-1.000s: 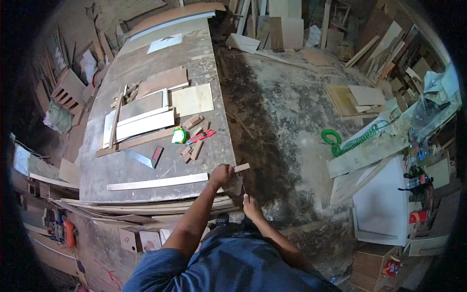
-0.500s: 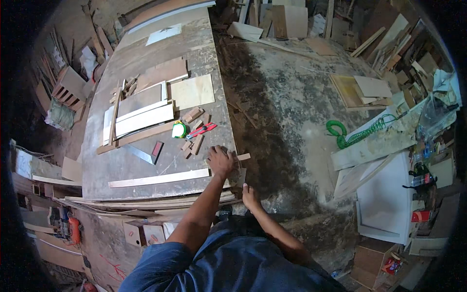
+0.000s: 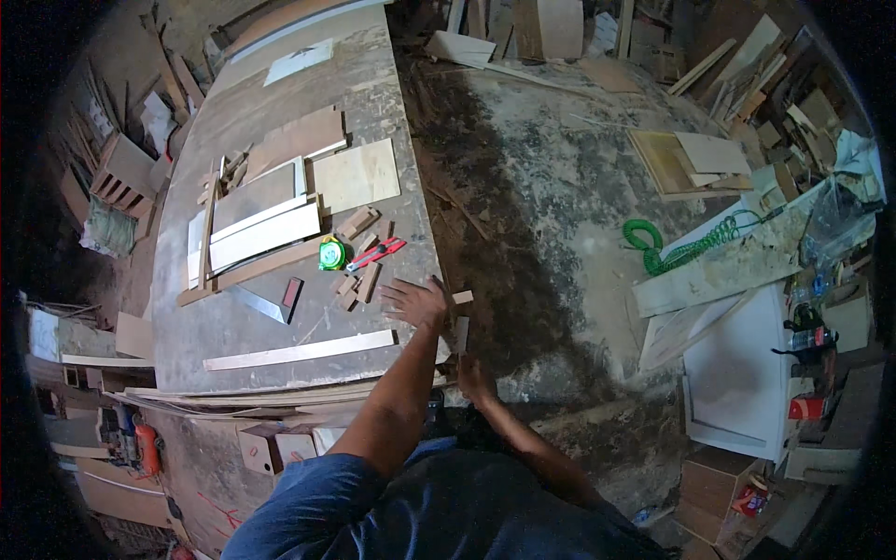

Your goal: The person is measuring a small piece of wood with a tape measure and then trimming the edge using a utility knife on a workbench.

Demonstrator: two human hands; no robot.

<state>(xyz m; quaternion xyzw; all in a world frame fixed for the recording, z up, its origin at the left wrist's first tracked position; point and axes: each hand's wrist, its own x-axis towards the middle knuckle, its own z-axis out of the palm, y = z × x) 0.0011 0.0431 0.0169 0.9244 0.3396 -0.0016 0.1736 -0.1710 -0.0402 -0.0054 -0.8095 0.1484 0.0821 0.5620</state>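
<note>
Our left hand (image 3: 417,302) is flat over the workbench (image 3: 280,103) edge, fingers spread, beside some small wood blocks (image 3: 359,280). Our right hand (image 3: 473,378) pinches a short wood strip (image 3: 461,333) upright just off the edge; tape measure (image 3: 331,254) sits nearby.

1 view only: a head-worn fisheye camera looks steeply down from above the person's shoulders, well above the counter (image 3: 280,327). It faces forward along the counter's long right edge; floor (image 3: 560,187) fills the right half. Straight edges bend near the dark rim.
</note>
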